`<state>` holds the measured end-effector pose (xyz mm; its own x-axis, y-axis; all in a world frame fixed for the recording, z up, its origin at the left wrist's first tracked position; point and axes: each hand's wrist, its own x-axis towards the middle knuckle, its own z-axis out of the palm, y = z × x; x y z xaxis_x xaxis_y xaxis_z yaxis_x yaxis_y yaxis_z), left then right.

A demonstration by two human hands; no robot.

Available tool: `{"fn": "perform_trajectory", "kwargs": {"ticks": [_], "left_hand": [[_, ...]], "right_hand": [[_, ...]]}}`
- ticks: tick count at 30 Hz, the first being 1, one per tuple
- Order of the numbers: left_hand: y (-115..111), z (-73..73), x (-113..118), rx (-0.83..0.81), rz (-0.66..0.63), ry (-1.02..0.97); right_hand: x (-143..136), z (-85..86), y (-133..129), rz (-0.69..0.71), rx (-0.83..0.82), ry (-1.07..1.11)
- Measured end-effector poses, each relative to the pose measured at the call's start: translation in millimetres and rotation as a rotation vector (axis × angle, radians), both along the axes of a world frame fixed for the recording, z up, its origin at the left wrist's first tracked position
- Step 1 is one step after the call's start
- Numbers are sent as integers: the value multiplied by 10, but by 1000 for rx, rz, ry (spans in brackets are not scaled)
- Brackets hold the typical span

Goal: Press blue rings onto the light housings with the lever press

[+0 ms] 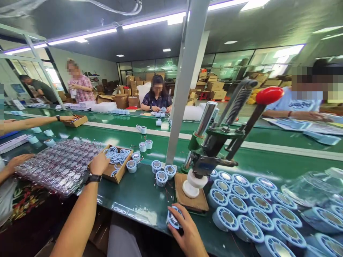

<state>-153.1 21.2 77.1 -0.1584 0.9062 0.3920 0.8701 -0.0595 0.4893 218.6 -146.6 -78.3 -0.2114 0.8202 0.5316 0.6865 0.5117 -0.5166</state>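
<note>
My left hand (99,165) reaches over the near edge of a small cardboard box (122,175) full of light blue plastic rings (118,155). Its fingers are curled together at the rings, and their tips are hidden. At the bench's front edge my right hand (187,228) grips a light blue round housing (174,217) with a grey disc face, between thumb and fingers. Just beyond it stands a hand press (206,162) with a red ball handle (269,95). Its white upper pad (197,179) hangs above a white round seat (190,190) on a brown board (184,201).
Many similar housings (237,203) crowd the bench right of the press. Three more (161,177) with thin wires stand left of it. A plastic-wrapped tray of parts (61,164) lies left. A grey post (184,82) rises behind the bench. Co-workers' hands (23,162) appear at left.
</note>
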Motion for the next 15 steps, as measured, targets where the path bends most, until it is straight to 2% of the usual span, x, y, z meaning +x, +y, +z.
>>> {"fn": "perform_trajectory", "kwargs": {"ticks": [2,3,6,8,9,11,15], "left_hand": [[-226,-67,270,37,15,51],[-371,-156,474,43,-15,90],[-855,-573,1165,-52,-297,156],[-1112,-846,1496,-133,-474,179],[-1196,-946,1586,-171,-539,171],[-1267,-1054,1626,-242,-612,126],[-1198,-1044,1482,-325,-674,48]], "right_hand": [[46,8,-19,-23,-13,68],[49,18,-19,-25,-30,98],[28,52,-11,-16,-98,161],[29,78,-32,-6,-142,187],[39,94,-54,4,-164,194],[70,133,-114,30,-203,199],[120,207,-210,60,-233,206]]}}
